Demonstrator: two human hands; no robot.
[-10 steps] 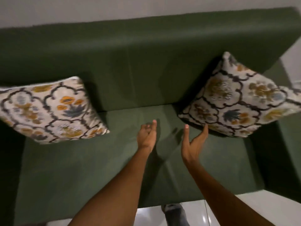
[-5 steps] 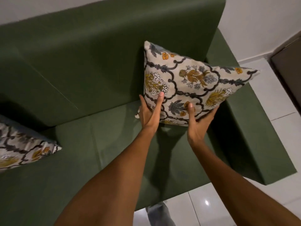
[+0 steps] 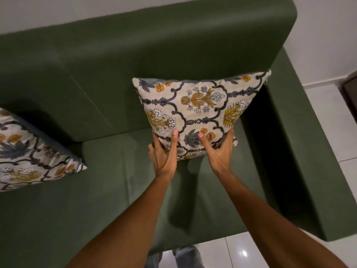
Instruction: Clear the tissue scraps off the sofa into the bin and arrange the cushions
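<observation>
A cream cushion with yellow and grey flowers stands upright against the back of the green sofa, near its right arm. My left hand grips its lower left edge and my right hand grips its lower right corner, thumbs on the front face. A second cushion of the same pattern lies tilted on the seat at the far left, partly cut off by the frame. No tissue scraps or bin show in this view.
The sofa's right arm rises beside the held cushion. White floor tiles lie to the right and in front. A dark piece of furniture sits at the right edge. My trouser legs show below.
Both hands reached from the bare seat to the right cushion and took hold of it. Since then it has turned from slanted to square and upright against the backrest.
</observation>
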